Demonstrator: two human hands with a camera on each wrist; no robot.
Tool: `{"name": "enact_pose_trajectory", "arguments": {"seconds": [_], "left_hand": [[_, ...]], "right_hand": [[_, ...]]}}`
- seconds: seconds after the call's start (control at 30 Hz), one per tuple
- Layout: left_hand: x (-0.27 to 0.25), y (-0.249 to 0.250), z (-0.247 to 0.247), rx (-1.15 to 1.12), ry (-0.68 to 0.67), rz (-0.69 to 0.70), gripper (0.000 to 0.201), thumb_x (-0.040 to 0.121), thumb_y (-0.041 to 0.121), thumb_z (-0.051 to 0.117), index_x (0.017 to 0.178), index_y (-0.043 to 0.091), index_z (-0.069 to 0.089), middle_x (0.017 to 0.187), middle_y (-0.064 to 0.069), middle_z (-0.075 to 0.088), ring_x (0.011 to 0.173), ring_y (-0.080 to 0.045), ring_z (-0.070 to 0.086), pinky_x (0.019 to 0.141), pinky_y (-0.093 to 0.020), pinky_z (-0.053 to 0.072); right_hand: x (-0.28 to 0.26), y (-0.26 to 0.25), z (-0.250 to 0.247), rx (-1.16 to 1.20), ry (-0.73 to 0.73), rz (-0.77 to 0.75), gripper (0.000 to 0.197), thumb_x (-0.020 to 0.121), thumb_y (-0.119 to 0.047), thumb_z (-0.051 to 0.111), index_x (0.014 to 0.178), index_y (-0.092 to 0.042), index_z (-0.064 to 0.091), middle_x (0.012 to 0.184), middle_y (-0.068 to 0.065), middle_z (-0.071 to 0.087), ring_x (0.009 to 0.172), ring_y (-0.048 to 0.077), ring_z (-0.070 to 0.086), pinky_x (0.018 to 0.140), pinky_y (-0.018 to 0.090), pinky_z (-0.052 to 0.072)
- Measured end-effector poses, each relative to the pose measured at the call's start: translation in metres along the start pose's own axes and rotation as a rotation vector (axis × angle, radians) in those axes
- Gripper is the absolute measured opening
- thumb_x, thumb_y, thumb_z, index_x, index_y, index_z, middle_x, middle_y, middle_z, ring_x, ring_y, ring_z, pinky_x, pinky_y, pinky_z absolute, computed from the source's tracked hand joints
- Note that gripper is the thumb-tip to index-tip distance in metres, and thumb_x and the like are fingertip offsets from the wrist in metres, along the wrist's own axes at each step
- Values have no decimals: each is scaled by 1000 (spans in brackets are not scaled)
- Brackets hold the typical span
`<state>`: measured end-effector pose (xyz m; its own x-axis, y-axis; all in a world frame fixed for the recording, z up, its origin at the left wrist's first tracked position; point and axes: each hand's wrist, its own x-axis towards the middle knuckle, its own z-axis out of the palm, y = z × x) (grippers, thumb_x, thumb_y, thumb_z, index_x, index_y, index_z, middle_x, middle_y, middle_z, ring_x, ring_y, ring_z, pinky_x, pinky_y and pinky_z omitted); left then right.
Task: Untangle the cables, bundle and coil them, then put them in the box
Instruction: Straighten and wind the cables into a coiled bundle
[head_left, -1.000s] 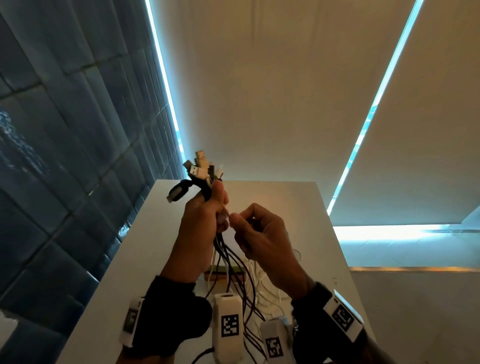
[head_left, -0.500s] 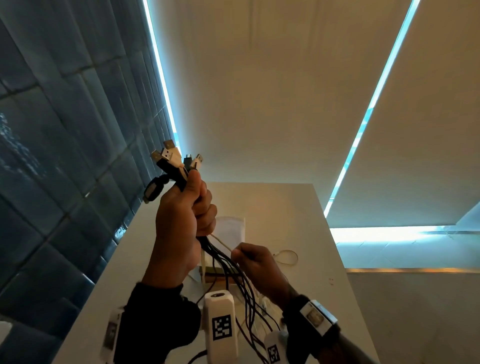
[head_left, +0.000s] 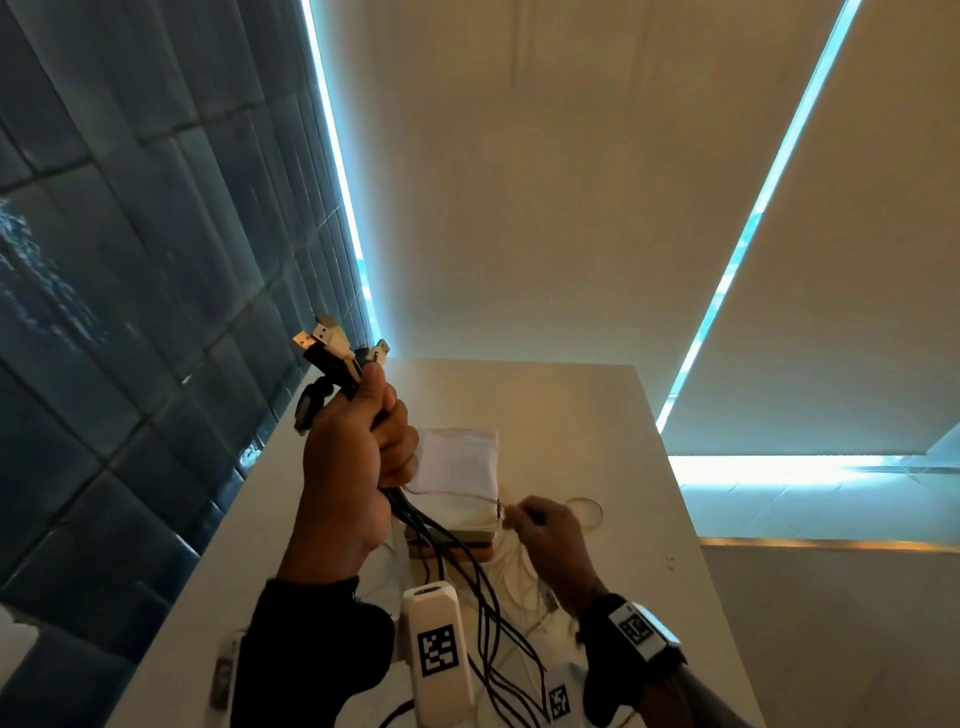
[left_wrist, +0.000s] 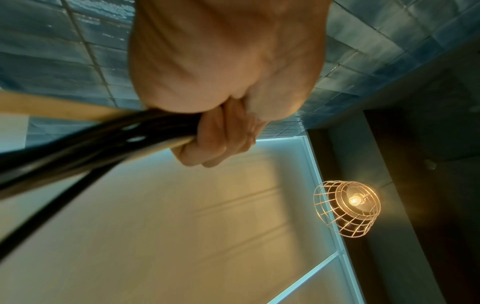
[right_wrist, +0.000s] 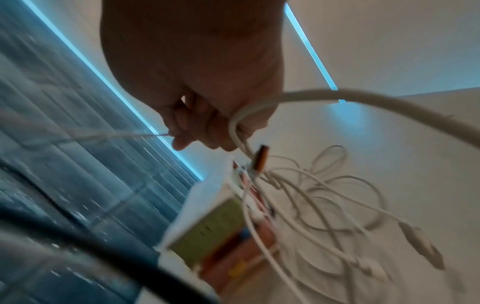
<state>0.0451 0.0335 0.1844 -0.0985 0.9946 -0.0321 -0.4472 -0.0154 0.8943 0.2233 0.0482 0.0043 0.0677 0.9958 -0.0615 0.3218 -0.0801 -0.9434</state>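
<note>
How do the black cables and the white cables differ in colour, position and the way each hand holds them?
The black cables are gripped as a bunch in the raised left hand, plugs pointing up. The white cables mostly lie loose and tangled on the table; the lower right hand pinches only a strand. Both sets are not yet coiled.

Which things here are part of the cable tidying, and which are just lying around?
Part of the job:
black cables gripped in left hand
white cable pinched by right hand
box

Just there:
table
cage lamp
</note>
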Motion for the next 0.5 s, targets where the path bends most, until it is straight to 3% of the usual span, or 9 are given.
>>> {"name": "enact_pose_trajectory", "arguments": {"seconds": [0.03, 0.13, 0.23, 0.33, 0.4, 0.43, 0.47, 0.5], "left_hand": [[0, -1, 0, 28, 14, -4, 39, 101, 32, 38, 67, 16, 42, 44, 6, 27, 34, -6, 18, 36, -17, 12], [1, -7, -1, 107, 59, -26, 37, 101, 32, 39, 69, 16, 42, 47, 3, 40, 35, -8, 25, 37, -19, 15], [1, -12, 2, 212, 75, -64, 33, 101, 35, 38, 77, 16, 47, 62, -5, 63, 44, -12, 50, 38, -20, 34], [0, -13, 2, 219, -5, -72, 35, 102, 35, 33, 110, 8, 54, 95, -14, 74, 77, -20, 72, 63, -32, 57], [-1, -9, 2, 67, -101, -64, 42, 102, 35, 31, 124, 5, 49, 107, -18, 71, 99, -28, 69, 82, -44, 54], [-3, -6, 2, -20, -140, -62, 42, 101, 36, 31, 115, 3, 53, 109, -19, 71, 103, -31, 68, 85, -45, 51], [-3, -2, 2, -98, -167, -54, 39, 100, 37, 31, 94, 6, 54, 106, -18, 72, 100, -30, 69, 84, -43, 51], [-4, 1, 2, -158, -176, -35, 36, 99, 37, 33, 79, 12, 49, 99, -15, 73, 91, -27, 71, 80, -39, 53]], "right_hand": [[2, -15, -3, 72, 26, -27, 19, 90, -16, 63, 73, -10, 69, 64, 0, 64, 57, 3, 54, 59, 33, 46], [-2, -68, -14, 293, 12, -172, 14, 90, -15, 64, 79, -8, 68, 58, -6, 57, 50, 3, 45, 50, 22, 39], [-13, -111, -21, 470, -124, -333, 14, 93, -13, 60, 82, -5, 64, 53, -9, 45, 45, 6, 33, 43, 19, 30], [-22, -127, -21, 497, -271, -429, 16, 95, -12, 57, 84, -2, 63, 54, -9, 45, 46, 8, 33, 45, 17, 30], [-22, -125, -21, 498, -335, -430, 17, 95, -11, 56, 83, -1, 64, 54, -7, 45, 47, 8, 34, 46, 16, 30], [-20, -121, -21, 504, -354, -410, 18, 95, -10, 55, 82, 0, 64, 53, -5, 43, 46, 8, 33, 46, 15, 30], [-18, -116, -20, 506, -360, -381, 18, 95, -8, 55, 82, 1, 64, 53, -3, 41, 46, 7, 32, 45, 15, 29], [-17, -110, -20, 497, -357, -347, 19, 96, -8, 55, 81, 2, 64, 53, -2, 40, 46, 7, 31, 45, 15, 28]]}}
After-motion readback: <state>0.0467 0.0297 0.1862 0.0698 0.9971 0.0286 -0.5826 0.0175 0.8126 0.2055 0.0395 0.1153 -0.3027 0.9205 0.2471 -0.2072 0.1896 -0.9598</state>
